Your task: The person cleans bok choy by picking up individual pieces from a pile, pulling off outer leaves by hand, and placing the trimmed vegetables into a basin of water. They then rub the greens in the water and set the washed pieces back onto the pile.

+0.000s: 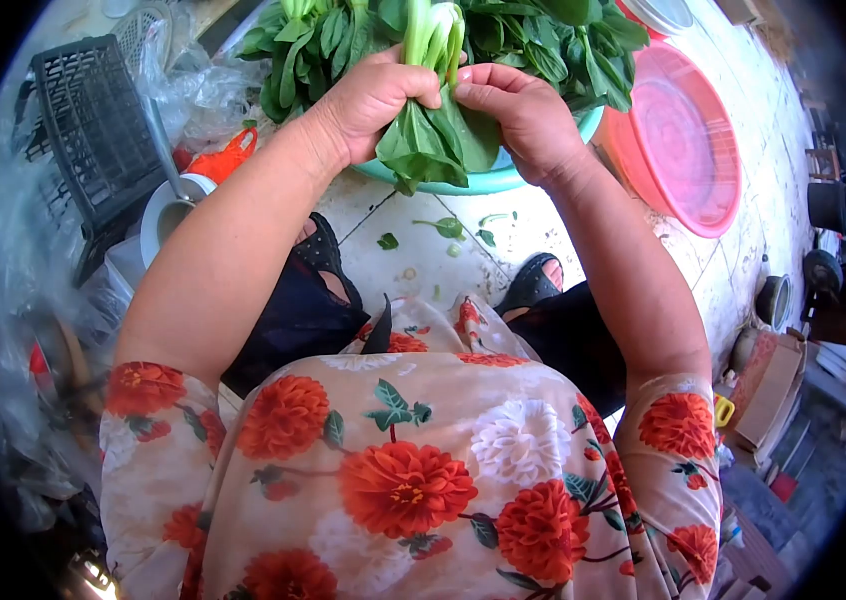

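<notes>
Between my hands hangs a head of leafy bok choy (pixel 430 140), its pale stems upward and its broad leaves drooping. My left hand (pixel 381 100) is closed around the stems from the left side. On the other side my right hand (pixel 526 118) is closed, thumb and fingers pinching a stalk and leaf of the same head. Just below and behind is a teal basin (pixel 505 180), its far part covered by a heap of leafy greens (pixel 543 45). The inside of the basin is mostly hidden.
To the right stands a pink basin (pixel 678 140). Torn leaf scraps (pixel 448 228) lie on the white tiled floor near my feet. At left are a black plastic crate (pixel 93 125), clear plastic bags (pixel 193 95) and an orange bag (pixel 226 157). Flattened cardboard (pixel 773 395) leans at right.
</notes>
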The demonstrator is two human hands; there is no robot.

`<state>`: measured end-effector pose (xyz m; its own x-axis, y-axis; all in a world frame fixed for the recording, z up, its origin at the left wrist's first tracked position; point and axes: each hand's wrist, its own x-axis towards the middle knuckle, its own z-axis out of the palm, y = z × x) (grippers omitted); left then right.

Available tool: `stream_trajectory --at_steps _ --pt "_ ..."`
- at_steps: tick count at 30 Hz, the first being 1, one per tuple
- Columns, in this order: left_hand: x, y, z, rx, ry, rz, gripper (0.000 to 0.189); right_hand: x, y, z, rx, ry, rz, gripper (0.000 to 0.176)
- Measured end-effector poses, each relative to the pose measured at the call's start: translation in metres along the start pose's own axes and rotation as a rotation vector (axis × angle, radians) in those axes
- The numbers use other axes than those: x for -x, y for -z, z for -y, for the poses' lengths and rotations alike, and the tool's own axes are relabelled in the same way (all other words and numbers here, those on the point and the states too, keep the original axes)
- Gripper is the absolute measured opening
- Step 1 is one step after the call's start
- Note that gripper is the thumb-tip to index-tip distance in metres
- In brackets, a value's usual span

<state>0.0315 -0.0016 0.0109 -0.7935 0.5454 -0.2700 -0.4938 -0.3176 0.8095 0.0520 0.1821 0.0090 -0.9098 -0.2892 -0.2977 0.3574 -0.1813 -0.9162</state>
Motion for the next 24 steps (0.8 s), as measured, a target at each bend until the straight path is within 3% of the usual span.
stream_trajectory --at_steps 5,10,12,15,16,17,19,21,23,24 --pt "0.003 -0.011 0.0 0.089 0.046 -0.009 0.031 0.008 -0.007 0.006 0.213 0.011 -0.043 0.014" --pt "-0.003 -0.008 0.015 -0.123 -0.035 -0.065 0.031 0.009 -0.008 0.004 0.401 0.009 -0.045 0.018" --pt "-0.004 -0.008 0.02 -0.236 -0.084 -0.135 0.031 0.008 -0.006 0.003 0.726 0.141 -0.083 0.022" --pt "-0.006 -0.004 0.02 -0.451 -0.14 -0.213 0.034 0.01 0.0 0.016 0.919 0.129 -0.112 0.024" --pt "-0.007 -0.002 0.019 -0.551 -0.144 -0.222 0.036 0.007 0.005 0.016 0.932 0.214 -0.161 0.03" --pt "-0.009 0.0 0.019 -0.551 -0.144 -0.221 0.036 0.001 0.014 0.01 0.719 0.263 -0.178 0.038" --pt "-0.013 0.003 0.024 -0.875 -0.083 -0.239 0.04 0.01 0.002 0.026 0.506 0.254 -0.199 0.043" --pt "-0.01 -0.003 0.028 -0.925 -0.099 -0.213 0.043 0.004 0.001 0.015 0.646 0.381 -0.192 0.042" --pt "-0.003 -0.015 0.028 -0.992 -0.088 -0.138 0.036 0.007 -0.001 0.012 0.619 0.318 -0.109 0.041" --pt "-0.003 -0.017 0.027 -0.883 -0.119 -0.101 0.039 0.007 -0.001 0.012 0.604 0.302 -0.115 0.039"
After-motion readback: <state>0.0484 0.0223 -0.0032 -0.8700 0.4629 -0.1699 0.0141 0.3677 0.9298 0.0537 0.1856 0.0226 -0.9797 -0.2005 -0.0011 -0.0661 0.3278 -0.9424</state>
